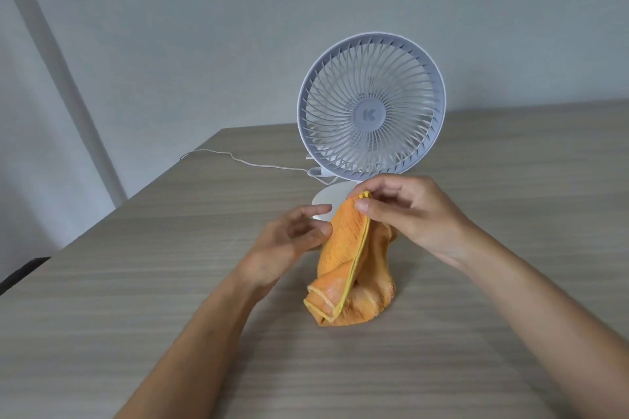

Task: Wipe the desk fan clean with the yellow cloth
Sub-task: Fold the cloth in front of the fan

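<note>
A white desk fan with a round grille stands upright at the back of the wooden table, its round base partly hidden behind my hands. The yellow cloth hangs in front of the base, its lower folds resting on the table. My right hand pinches the cloth's top corner between thumb and fingers. My left hand is beside the cloth on its left, fingers spread, fingertips touching or nearly touching the cloth's edge.
The wooden table ends at a left edge running diagonally toward the wall. A thin white cable runs from the fan's base leftward across the table. A grey wall stands behind.
</note>
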